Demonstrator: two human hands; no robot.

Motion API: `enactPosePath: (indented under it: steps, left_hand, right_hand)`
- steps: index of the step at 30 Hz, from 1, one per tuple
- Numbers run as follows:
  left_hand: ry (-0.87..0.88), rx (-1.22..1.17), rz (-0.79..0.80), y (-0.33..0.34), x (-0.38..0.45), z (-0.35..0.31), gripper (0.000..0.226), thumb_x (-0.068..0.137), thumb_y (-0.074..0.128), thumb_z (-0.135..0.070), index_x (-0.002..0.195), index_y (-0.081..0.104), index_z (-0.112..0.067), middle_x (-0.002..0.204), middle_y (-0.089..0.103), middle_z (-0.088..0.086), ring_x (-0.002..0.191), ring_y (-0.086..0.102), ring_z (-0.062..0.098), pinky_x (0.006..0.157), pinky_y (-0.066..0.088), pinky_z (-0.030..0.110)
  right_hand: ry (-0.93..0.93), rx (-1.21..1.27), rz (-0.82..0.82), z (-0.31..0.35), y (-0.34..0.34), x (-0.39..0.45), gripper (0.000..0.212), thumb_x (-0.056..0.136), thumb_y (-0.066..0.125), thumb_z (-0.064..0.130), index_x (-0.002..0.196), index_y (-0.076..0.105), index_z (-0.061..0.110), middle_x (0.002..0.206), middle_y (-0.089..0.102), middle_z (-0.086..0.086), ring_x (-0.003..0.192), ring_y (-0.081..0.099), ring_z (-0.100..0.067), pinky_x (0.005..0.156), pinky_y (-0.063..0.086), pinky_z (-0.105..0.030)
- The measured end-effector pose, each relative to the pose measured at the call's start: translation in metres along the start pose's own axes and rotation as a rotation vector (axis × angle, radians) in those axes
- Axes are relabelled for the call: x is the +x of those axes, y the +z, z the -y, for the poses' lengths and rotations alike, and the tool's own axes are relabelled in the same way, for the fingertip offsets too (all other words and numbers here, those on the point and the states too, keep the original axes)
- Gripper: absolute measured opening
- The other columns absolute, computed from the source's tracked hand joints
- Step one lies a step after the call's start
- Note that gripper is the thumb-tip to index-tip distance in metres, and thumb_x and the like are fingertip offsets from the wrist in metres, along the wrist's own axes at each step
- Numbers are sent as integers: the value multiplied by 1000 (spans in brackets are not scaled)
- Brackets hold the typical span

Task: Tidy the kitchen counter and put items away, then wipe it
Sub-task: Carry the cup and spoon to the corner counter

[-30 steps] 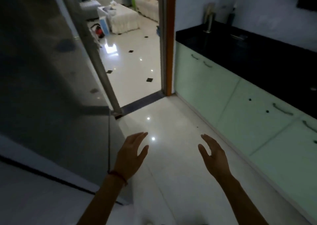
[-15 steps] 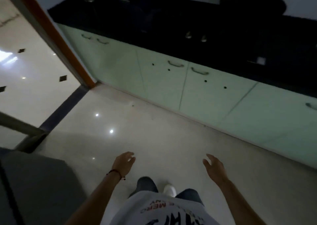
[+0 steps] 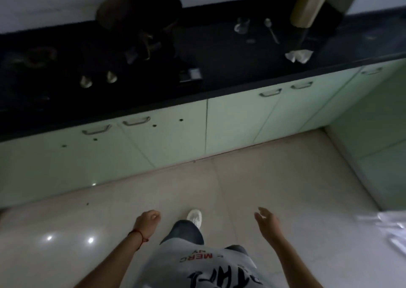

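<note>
- facing a black kitchen counter [image 3: 219,67] across the top of the view, above pale green cabinets [image 3: 175,138]
- on it: dark wok [image 3: 138,10] at the back, white cloth [image 3: 298,55] near the front edge on the right, spoon [image 3: 271,30] and small glass [image 3: 241,25] behind the cloth
- left hand [image 3: 147,221] loosely curled, holding nothing
- right hand [image 3: 268,224] fingers relaxed and spread, holding nothing
- both hands low over the floor, well apart from the counter
</note>
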State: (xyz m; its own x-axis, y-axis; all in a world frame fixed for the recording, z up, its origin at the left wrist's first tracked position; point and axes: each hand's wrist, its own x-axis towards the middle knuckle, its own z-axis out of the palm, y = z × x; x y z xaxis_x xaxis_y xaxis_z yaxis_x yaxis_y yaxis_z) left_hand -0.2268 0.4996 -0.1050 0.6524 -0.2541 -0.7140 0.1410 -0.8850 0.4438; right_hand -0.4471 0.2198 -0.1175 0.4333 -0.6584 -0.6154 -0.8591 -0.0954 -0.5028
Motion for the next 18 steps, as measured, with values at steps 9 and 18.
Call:
enactPosePath:
  steps: [9, 18]
  left_hand:
    - [202, 194, 215, -14, 91, -148, 17, 89, 50, -18, 81, 64, -12, 84, 61, 8, 85, 59, 23, 67, 39, 24]
    - [334, 293, 257, 42, 151, -290, 21, 89, 54, -16, 96, 68, -1, 106, 69, 17, 101, 63, 27, 81, 47, 27]
  right_hand:
    - [267, 275, -145, 6, -22, 31, 39, 94, 50, 16, 129, 48, -2, 130, 54, -24, 121, 51, -35, 100, 39, -39]
    - [386, 438, -253, -29, -87, 95, 37, 93, 50, 9, 126, 48, -7, 127, 54, -28, 119, 52, -36, 99, 40, -38]
